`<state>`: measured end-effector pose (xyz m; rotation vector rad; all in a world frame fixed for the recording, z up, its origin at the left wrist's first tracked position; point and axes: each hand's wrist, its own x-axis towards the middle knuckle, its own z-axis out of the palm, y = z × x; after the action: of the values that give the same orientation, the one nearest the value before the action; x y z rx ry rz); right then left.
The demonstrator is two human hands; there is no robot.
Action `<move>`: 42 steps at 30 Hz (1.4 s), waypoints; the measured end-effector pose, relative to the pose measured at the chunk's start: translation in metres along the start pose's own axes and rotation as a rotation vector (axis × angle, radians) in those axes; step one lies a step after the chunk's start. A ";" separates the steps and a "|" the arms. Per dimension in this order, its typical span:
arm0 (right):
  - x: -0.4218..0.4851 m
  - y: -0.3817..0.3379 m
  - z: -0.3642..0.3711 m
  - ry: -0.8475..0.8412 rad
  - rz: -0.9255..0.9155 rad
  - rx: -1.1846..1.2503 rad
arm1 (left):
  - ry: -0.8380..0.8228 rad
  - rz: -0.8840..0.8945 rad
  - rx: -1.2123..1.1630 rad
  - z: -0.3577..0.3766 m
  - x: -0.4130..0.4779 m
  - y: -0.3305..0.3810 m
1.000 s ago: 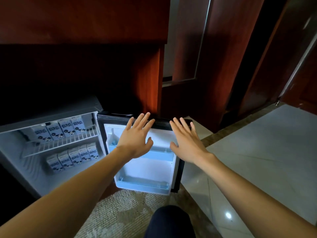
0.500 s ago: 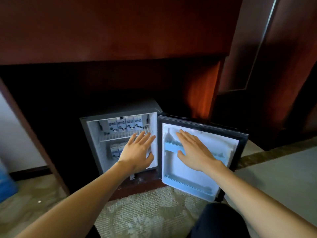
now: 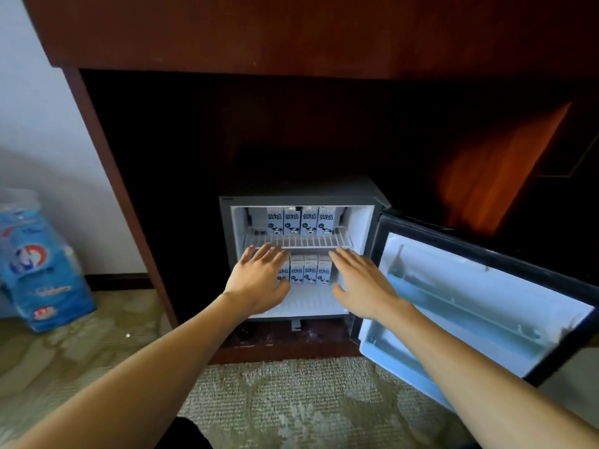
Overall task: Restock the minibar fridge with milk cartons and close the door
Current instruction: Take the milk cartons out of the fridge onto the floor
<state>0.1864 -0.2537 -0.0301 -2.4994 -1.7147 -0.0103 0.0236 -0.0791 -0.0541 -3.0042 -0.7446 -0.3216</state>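
Eight milk cartons (image 3: 300, 221) stand in two rows inside the fridge (image 3: 364, 202), both the left hand (image 3: 261, 280) and right hand (image 3: 364, 285) spread empty before them, so swinging the door (image 3: 479, 306) carelessly could pinch fingers.

Both arms stretched straight out, left hand (image 3: 259, 280) and right hand (image 3: 363, 283) flat, palms down, fingers spread, holding nothing.

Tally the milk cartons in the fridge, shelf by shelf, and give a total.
Cartons on the wire shelf: 4
Cartons on the fridge floor: 4 in view, the leftmost partly behind the left hand
Total: 8
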 end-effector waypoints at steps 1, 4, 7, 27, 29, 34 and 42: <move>0.010 0.001 0.005 -0.006 0.003 0.003 | -0.008 -0.007 0.004 0.007 0.006 -0.005; 0.042 0.009 0.024 -0.007 0.010 0.003 | -0.006 -0.030 0.008 0.028 0.026 -0.022; 0.077 0.020 0.047 -0.032 0.048 0.056 | 0.020 -0.053 -0.013 0.050 0.048 -0.037; 0.212 0.069 0.135 0.169 0.451 0.476 | 0.090 -0.501 -0.557 0.138 0.164 -0.062; 0.221 0.069 0.136 0.226 0.484 0.592 | 0.115 -0.532 -0.668 0.136 0.172 -0.060; 0.240 0.066 0.132 0.369 0.586 0.786 | 0.190 -0.568 -0.838 0.131 0.186 -0.059; 0.263 0.074 0.128 0.440 0.613 0.923 | 0.293 -0.635 -0.961 0.138 0.207 -0.064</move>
<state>0.3432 -0.0235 -0.1458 -1.9639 -0.5267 0.2109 0.1996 0.0833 -0.1478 -3.1921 -1.9414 -1.4689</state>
